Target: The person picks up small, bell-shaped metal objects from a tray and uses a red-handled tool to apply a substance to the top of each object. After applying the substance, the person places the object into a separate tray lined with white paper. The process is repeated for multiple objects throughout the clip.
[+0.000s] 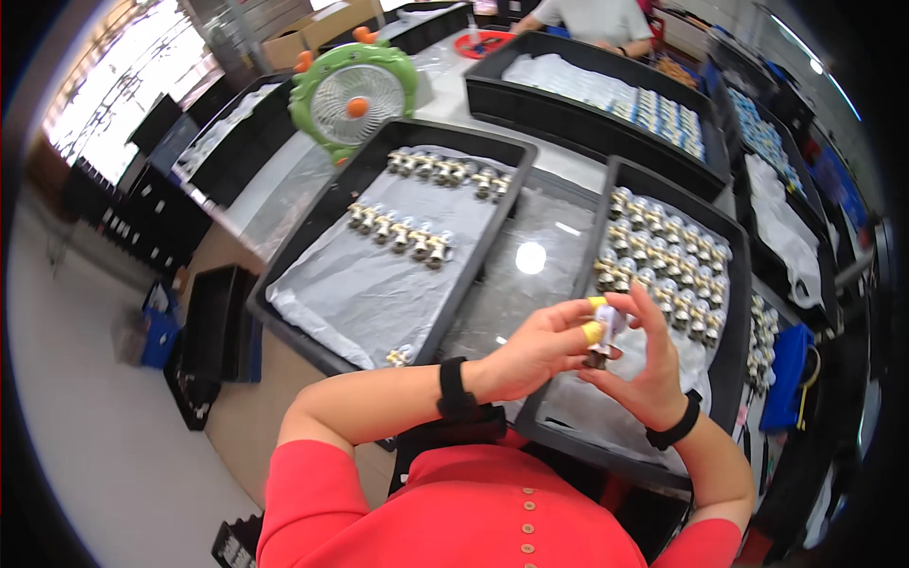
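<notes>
- Small metal fitting point(598, 352): you hold it upright between both hands, just above the near end of the right-hand black tray point(729, 369).
- Your left hand point(535, 348) is closed on the fitting from the left; the thumb and forefinger wear yellow finger cots point(593, 332), and they pinch its upper part.
- Your right hand point(649, 364) cups the fitting from the right, with the fingers curled narrowly round it and the forefinger raised above it.
- Both wrists carry black bands; the left one point(454, 388) shows plainly.
- Just beyond your hands, the right-hand tray holds close rows of similar silver and brass fittings point(663, 260) on a pale liner.
- To the left of your hands sits another black tray point(303, 241) with a grey sheet; two short rows of fittings point(402, 232) lie at its far part, and a single one point(398, 357) rests at its near edge, close to your left forearm.
- Between the two trays, the glossy worktop point(525, 275) shows a lamp reflection.
- Well beyond the left tray stands a green desk fan point(352, 95).
- Far across the worktop, another person point(597, 19) stands by a long tray.
</notes>
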